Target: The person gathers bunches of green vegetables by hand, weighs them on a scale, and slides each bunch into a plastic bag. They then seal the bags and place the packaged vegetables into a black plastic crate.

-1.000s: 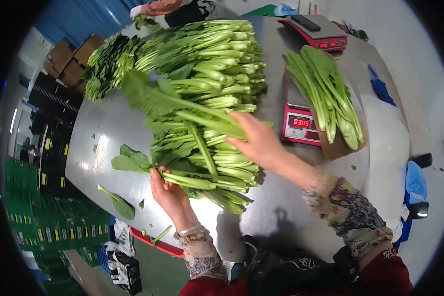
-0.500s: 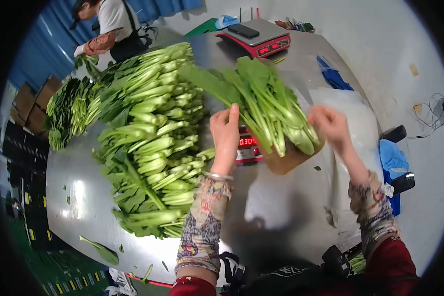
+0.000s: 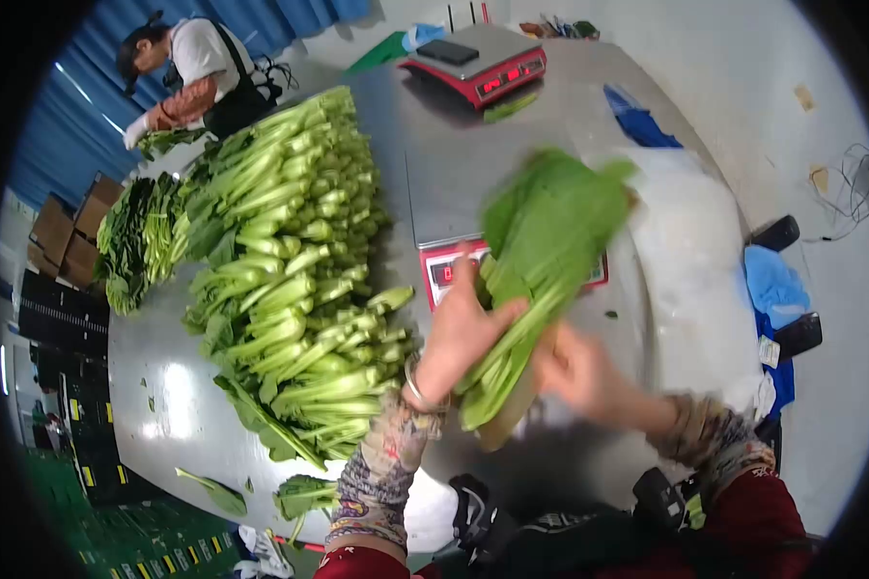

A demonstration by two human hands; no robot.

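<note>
A bunch of leafy greens (image 3: 550,222) with pale green stalks is held tilted above the table, its leaves pointing up and its stalk ends toward me. My left hand (image 3: 463,333) grips it from the left, thumb across the stalks. Close against the right side of the stalks is my right hand (image 3: 584,376), its fingers curled and smeared by motion. A flat tan piece (image 3: 507,417) shows beneath the stalks. Behind the bunch stands a red scale (image 3: 454,203) with a metal platform; the greens cover part of its lit display.
A big pile of greens (image 3: 299,261) lies to the left on the metal table (image 3: 164,376). Clear plastic bags (image 3: 690,261) are stacked at right. A second scale (image 3: 483,60) carries a phone (image 3: 449,52). At far left a person (image 3: 198,77) handles greens.
The bunch has come off the scale toward me and turned, with its leaves now facing up. My right hand has moved down and left to the stalks. The scale's platform is now uncovered.
</note>
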